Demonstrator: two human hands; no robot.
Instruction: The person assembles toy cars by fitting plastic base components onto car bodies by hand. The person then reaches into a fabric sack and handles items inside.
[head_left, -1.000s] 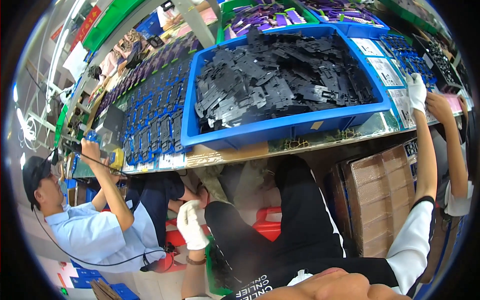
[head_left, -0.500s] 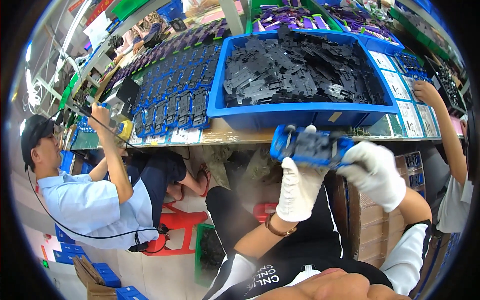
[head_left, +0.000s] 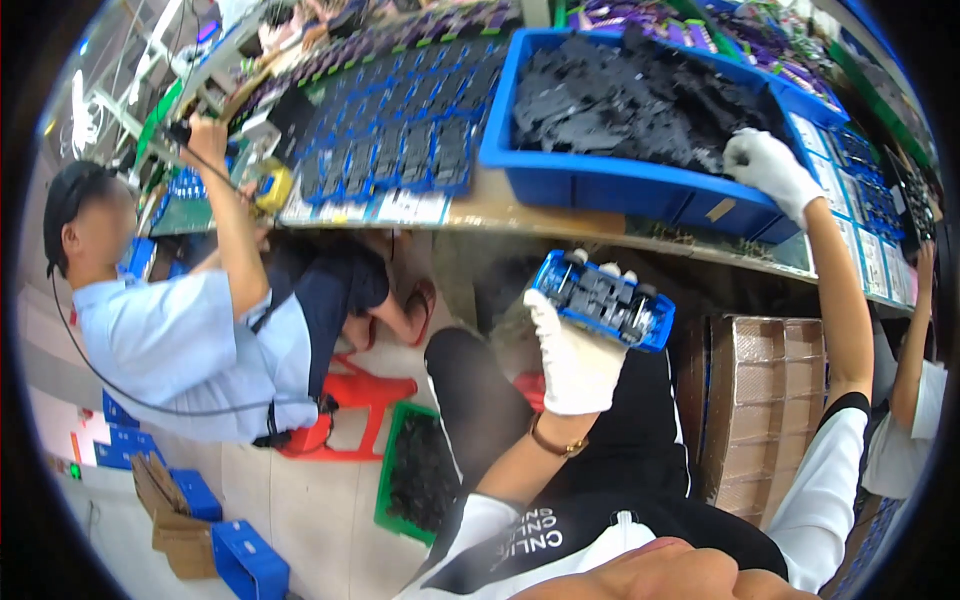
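Note:
My left hand (head_left: 578, 365), in a white glove, holds a blue toy car (head_left: 602, 300) over my lap. Its underside faces up, showing black and silvery inner parts and pale wheels along one side. My right hand (head_left: 775, 168), gloved too, reaches over the right end of a large blue bin (head_left: 640, 180). Its fingers curl down at the edge of a heap of flat black plastic parts (head_left: 630, 100) in that bin. Whatever those fingertips grip is hidden.
Rows of blue and black car bodies (head_left: 390, 150) lie on the bench left of the bin. A co-worker in a light blue shirt (head_left: 160, 330) sits at left. Brown cartons (head_left: 765, 400) stand below the bench at right; a green crate (head_left: 415, 470) is on the floor.
My right hand has left the car and moved up and right to the blue bin. The left hand keeps the car, now slightly lower and tilted. The whole view has shifted.

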